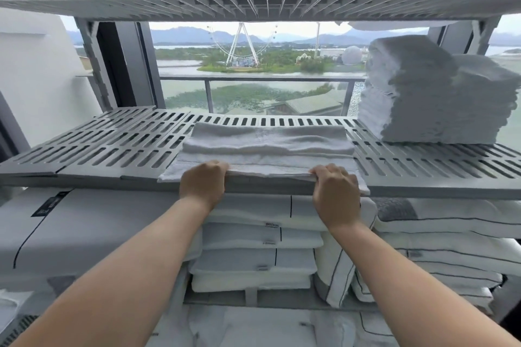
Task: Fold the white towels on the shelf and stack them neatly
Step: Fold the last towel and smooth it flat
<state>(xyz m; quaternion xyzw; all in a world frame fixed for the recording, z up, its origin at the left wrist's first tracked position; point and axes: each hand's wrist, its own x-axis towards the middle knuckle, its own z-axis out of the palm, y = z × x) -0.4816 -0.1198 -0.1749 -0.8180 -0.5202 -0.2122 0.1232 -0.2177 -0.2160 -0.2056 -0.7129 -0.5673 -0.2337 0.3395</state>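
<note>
The left hand and right hand each curl their fingers over the near edge of a partly folded white terry towel, grasping it at the front lip of the shelf. The towel lies flat in layered folds across the middle of a grey slotted plastic shelf, its long side facing the person. Well apart, on the far right of the same shelf, stands a tall stack of folded white towels. On the shelf beneath lie white pillows with dark piping. Behind the shelving, a window shows a white Ferris wheel beside water.
</note>
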